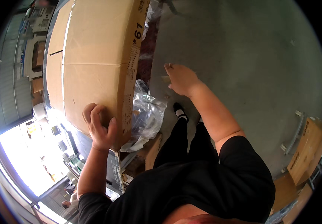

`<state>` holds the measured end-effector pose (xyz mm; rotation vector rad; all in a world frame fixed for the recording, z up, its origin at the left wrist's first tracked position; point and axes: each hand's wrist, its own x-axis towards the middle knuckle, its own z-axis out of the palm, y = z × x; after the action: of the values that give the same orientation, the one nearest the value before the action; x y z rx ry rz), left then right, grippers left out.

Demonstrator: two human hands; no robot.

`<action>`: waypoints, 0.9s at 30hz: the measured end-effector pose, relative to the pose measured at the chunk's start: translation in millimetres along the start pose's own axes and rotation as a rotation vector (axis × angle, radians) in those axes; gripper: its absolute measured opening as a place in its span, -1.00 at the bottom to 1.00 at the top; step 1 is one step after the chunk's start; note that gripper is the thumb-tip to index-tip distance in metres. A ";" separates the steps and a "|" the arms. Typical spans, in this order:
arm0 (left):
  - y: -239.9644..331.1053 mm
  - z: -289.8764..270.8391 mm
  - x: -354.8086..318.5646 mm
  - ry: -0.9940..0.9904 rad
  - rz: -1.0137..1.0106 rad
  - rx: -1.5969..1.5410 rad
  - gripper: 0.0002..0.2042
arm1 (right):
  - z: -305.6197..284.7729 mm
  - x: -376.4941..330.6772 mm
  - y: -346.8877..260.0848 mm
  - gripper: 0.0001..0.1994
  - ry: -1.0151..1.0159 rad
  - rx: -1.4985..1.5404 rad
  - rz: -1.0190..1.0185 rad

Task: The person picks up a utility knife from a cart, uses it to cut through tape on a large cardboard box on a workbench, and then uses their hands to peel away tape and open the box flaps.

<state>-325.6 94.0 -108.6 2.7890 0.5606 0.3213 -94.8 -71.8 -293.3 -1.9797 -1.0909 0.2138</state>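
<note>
Cardboard box point(93, 63), eleven o'clock: left hand point(100, 128) grips its lower corner, steadying it; right hand point(181, 79), twelve o'clock, open, empty.

Large brown cardboard box point(93, 63), taped along its seam, tilted up with its lower corner gripped

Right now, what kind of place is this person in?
Probably a warehouse or packing shop. There's a big cardboard box under the left hand, a bare concrete floor, more boxes stacked at the side, and plastic wrap.
</note>
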 end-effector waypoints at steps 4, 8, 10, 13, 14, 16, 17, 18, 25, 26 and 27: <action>-4.0 -0.9 -3.3 0.010 0.003 0.043 -0.54 | -22.6 48.4 -18.1 -0.84 0.111 0.050 0.049; -4.3 -0.6 -1.6 0.006 -0.009 0.049 -0.53 | -17.1 88.8 -31.4 -0.84 0.403 0.328 0.022; -5.9 -0.6 -2.3 0.006 -0.011 0.045 -0.52 | -11.2 102.5 -31.4 -0.83 0.484 0.497 -0.004; -5.2 -0.3 -1.3 0.008 -0.016 0.037 -0.52 | -8.4 109.7 -26.9 -0.84 0.506 0.384 -0.147; -4.2 -0.7 -1.0 0.013 -0.008 0.037 -0.52 | -7.7 111.9 -26.9 -0.84 0.513 0.380 -0.151; -2.2 -2.1 -2.3 0.005 -0.015 0.030 -0.52 | -6.6 115.6 -27.8 -0.85 0.533 0.651 -0.004; -1.5 -2.5 -2.1 0.002 -0.010 0.031 -0.52 | -6.6 121.7 -24.9 -0.85 0.541 0.648 -0.007; -1.6 -2.1 -0.9 0.004 -0.001 0.031 -0.52 | -6.9 129.8 -20.9 -0.87 0.550 0.693 0.030; -4.3 -1.9 -2.3 -0.012 -0.018 0.015 -0.51 | -5.7 149.8 -14.2 -0.87 0.558 0.780 0.084; -4.1 -2.5 -2.4 -0.014 -0.019 0.014 -0.51 | -5.1 152.3 -13.7 -0.87 0.559 0.781 0.083; -4.0 -2.7 -2.1 -0.016 -0.021 0.013 -0.50 | -4.3 155.1 -13.2 -0.87 0.601 0.741 0.062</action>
<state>-329.5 97.3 -107.7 2.7932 0.5895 0.2921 -6.8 47.1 -244.6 -1.2737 -0.4553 0.0327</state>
